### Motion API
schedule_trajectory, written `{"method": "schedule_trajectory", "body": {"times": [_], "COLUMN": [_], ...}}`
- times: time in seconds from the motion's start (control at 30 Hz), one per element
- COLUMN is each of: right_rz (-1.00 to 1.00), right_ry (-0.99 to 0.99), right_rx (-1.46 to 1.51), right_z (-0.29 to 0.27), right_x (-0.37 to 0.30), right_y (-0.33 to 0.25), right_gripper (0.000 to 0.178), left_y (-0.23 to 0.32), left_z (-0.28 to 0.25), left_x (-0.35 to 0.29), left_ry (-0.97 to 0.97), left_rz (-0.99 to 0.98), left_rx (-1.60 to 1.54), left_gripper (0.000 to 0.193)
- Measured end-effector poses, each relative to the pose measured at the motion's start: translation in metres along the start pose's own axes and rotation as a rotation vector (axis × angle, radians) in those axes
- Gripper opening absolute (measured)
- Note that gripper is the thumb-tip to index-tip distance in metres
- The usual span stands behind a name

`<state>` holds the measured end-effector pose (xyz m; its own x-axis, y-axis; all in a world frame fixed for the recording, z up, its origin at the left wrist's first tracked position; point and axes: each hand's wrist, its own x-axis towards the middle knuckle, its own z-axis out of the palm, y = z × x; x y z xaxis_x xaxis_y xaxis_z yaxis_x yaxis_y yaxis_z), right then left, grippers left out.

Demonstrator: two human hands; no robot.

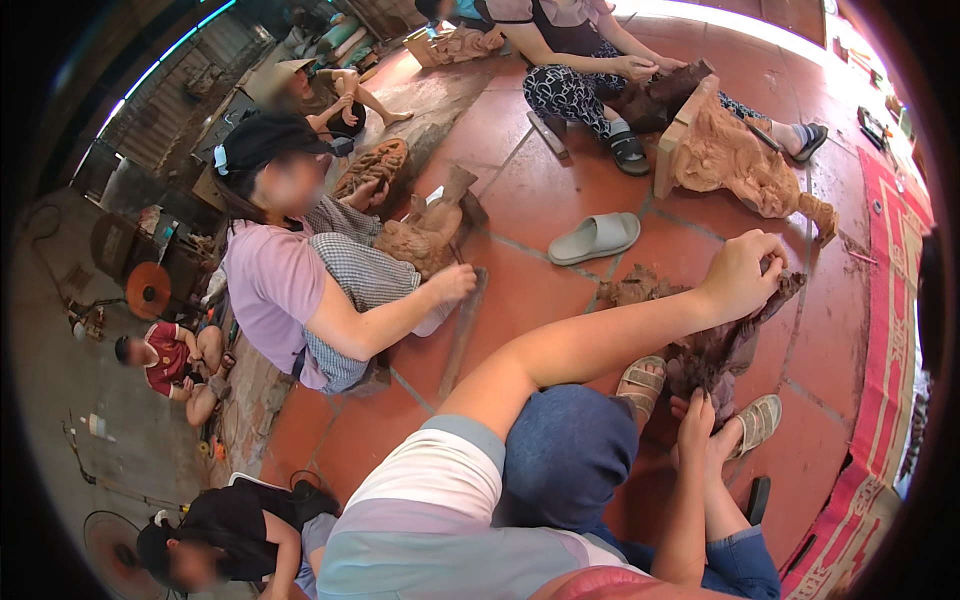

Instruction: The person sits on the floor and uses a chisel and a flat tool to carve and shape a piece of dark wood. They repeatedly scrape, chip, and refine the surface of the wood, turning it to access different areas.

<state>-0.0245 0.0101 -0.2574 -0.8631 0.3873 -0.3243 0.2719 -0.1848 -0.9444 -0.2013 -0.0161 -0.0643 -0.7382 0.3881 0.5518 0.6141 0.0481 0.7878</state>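
Observation:
A dark brown wooden carving (712, 362) with knobbly, irregular relief stands tilted between my sandalled feet, its narrow end rising to the right. My left hand (745, 278) is at that upper end, fingers curled in a pinch; whatever is between them is too small to make out. Lower down, my right hand (694, 432) grips the near end of the carving, with its fingers closed against the wood. Part of the carving is hidden behind my left forearm. Another brown carved piece (640, 287) lies on the tiles just beyond that forearm.
A grey slipper (594, 238) lies on the red tiled floor ahead. To the left, a seated person (280, 270) works on a brown carving (425, 235). Farther off, another person handles dark wood beside a large pale carving (735, 160). A red patterned mat (880, 400) runs along the right.

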Motion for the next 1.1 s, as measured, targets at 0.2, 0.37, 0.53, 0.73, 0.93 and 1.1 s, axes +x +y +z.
{"method": "schedule_trajectory", "body": {"times": [0.2, 0.37, 0.53, 0.73, 0.93, 1.1], "right_rz": [-0.001, 0.033, 0.107, 0.017, 0.045, 0.045], "right_ry": [0.048, -0.001, -0.026, 0.005, 0.037, 0.009], "right_rx": [0.080, 0.125, 0.124, 0.142, 0.107, 0.071], "right_z": [0.002, 0.001, -0.002, -0.001, 0.000, -0.001], "right_x": [-0.012, 0.001, 0.005, -0.013, -0.010, 0.005], "right_y": [-0.003, 0.004, 0.006, 0.003, 0.002, -0.004], "right_gripper": [0.045, 0.046, 0.046, 0.046, 0.038, 0.039], "left_y": [0.002, 0.002, 0.001, 0.000, 0.001, 0.003], "left_z": [0.000, 0.000, 0.000, 0.001, 0.001, 0.001], "left_x": [-0.003, -0.001, -0.002, -0.002, 0.000, 0.000], "left_ry": [-0.009, -0.015, -0.002, -0.015, -0.001, 0.019], "left_rz": [0.001, 0.000, 0.008, -0.010, 0.004, 0.010], "left_rx": [0.013, 0.006, 0.024, 0.001, 0.019, 0.050], "left_gripper": [0.001, 0.002, 0.002, 0.002, 0.003, 0.003]}}
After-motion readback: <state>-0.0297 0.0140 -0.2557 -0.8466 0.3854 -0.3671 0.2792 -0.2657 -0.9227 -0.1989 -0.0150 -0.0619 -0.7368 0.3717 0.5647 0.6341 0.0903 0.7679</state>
